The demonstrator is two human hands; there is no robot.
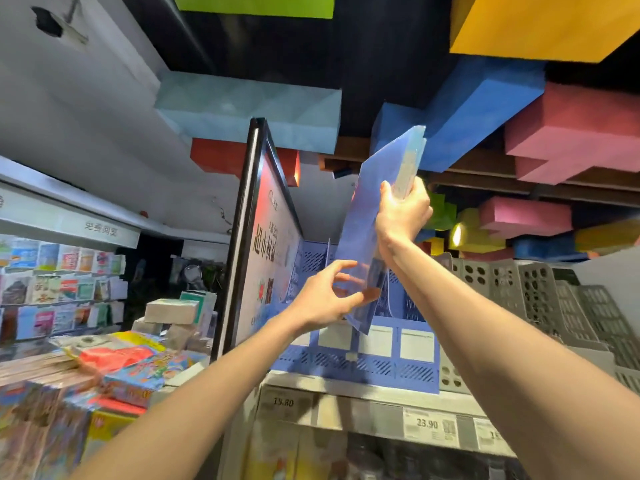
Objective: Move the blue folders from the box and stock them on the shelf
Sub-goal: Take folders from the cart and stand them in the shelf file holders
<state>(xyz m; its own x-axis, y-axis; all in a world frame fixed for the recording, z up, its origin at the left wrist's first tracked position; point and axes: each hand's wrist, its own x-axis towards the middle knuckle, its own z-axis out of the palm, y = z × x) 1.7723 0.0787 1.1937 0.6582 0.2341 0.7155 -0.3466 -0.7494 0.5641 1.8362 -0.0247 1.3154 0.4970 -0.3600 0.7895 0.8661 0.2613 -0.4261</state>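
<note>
Gripping the blue folders (pixel 360 237) high on their right edge, the person's right hand (pixel 403 209) is wrapping its fingers round the thin stack and carrying its weight at a shop display. The left hand (pixel 325 299) is working lower down. It appears to be pinching the bottom left part of the stack, and one fingertip is showing through the translucent plastic.

The folders are hanging in the air, not yet on the shelf (pixel 363 398). Their long axis is running steeply, with the top end leaning up and to the right towards the ceiling. The bottom corner is pointing down at the blue file rack (pixel 363 372) standing on the shelf, and is hovering just in front of its upright dividers. Whether it is touching one cannot be told.

So the rack is lying below and beyond both hands. The left hand is the nearer of the two and is probably the one to steer the corner into a slot while the right lowers from above. The stack will likely need turning closer to upright first.

Grey racks (pixel 540 289) are standing to the right of the blue one, a framed advertising board (pixel 263 237) is rising just to its left, and a price label (pixel 427 426) is hanging below on the shelf front. The box is not appearing in view.
</note>
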